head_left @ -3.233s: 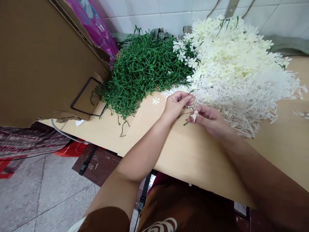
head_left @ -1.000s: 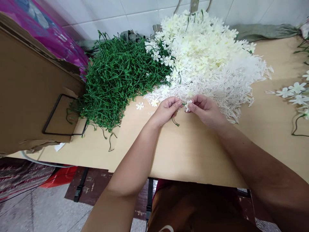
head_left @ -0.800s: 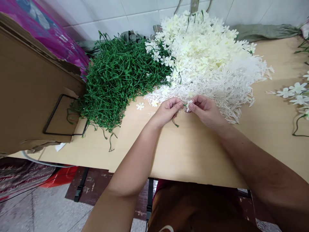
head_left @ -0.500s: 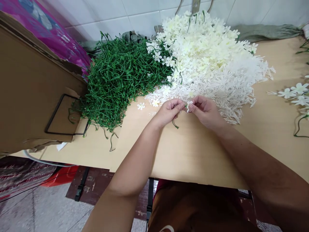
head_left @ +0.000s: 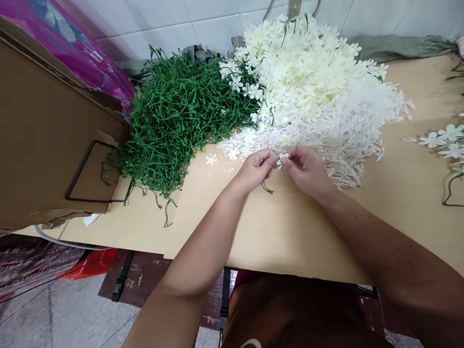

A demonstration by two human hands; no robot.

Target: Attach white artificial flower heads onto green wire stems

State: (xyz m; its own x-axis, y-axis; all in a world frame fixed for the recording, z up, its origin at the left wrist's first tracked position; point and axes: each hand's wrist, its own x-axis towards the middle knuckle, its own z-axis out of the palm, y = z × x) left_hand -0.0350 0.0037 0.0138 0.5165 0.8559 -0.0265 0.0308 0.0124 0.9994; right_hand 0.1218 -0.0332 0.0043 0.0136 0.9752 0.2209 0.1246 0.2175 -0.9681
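My left hand is closed in a pinch on a green plastic stem, whose lower end hangs out below the fingers. Opposite it, my right hand pinches a small white artificial flower right at the stem's tip. The two hands nearly meet over the table, and the fingers hide where stem and flower join. Just behind them spreads a heap of thin white pieces, with white flower heads piled on its far side. A heap of green stems lies to the left.
A few loose flowers lie left of my hands. Finished-looking white flower sprays rest at the right edge. A cardboard box with a black wire frame stands at left. Behind the table is a tiled wall.
The flower between my fingertips has turned to face up more and sits slightly lower and to the left. The hanging stem end has swung slightly right. Both hands keep their pinch.
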